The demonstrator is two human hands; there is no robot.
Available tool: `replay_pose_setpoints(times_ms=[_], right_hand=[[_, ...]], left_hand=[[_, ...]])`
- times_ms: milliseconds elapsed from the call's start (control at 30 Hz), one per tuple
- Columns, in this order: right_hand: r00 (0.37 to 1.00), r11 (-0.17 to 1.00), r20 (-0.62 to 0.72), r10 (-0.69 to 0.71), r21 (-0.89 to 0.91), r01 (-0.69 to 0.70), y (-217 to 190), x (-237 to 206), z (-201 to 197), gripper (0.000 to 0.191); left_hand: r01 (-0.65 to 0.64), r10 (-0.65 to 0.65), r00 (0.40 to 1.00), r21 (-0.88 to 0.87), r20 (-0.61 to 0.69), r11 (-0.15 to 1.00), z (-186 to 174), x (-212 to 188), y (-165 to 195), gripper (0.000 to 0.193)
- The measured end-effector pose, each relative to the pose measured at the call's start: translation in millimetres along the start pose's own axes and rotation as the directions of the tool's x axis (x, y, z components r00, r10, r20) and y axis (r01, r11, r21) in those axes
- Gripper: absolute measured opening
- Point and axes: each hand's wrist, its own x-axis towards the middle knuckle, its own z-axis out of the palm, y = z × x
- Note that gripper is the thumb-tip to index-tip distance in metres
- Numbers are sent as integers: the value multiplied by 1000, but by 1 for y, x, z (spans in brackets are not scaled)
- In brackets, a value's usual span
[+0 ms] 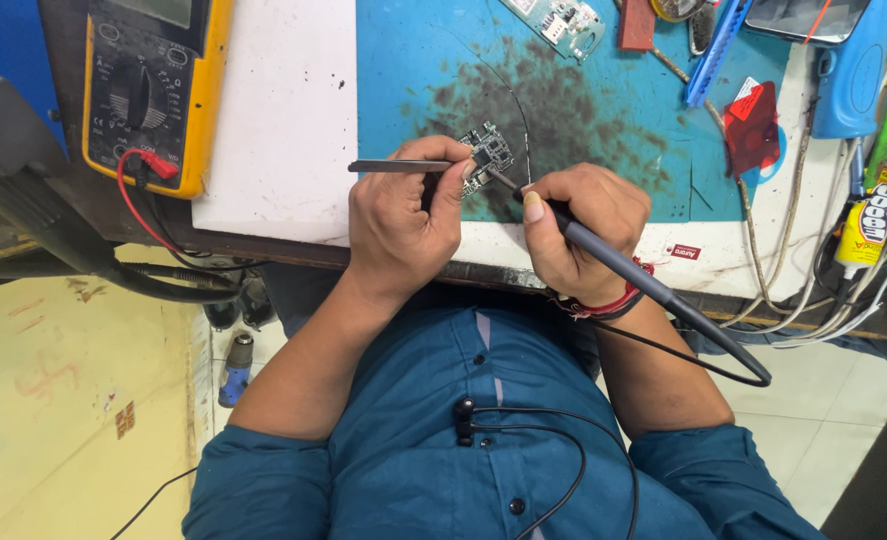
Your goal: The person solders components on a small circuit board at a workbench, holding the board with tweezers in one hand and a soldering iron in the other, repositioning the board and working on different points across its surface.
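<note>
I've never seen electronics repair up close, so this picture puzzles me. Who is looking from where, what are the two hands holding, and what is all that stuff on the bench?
The camera sits on the person's head and looks straight down, so you see their own arms and blue shirt. The left hand holds metal tweezers against a small circuit board. The right hand holds a soldering iron like a pen, its tip at the board. The board lies on a blue work mat stained dark. A yellow multimeter with a red lead lies at the upper left. A second circuit board, a glue tube and cables lie towards the right.
</note>
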Motion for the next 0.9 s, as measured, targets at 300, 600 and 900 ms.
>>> replay_pose_setpoints(times_ms=[300,600,900], right_hand=[[1000,1000,-11,6,-4,-6,1,0,1,6],[1000,1000,-7,13,-18,-13,0,0,0,6],[1000,1000,-13,8,-15,-8,0,0,0,6]], left_hand=[[5,-5,1000,-1,-4,1000,0,0,0,8],[0,0,1000,-9,-2,1000,0,0,0,8],[-4,4,1000,-3,0,1000,0,0,0,9]])
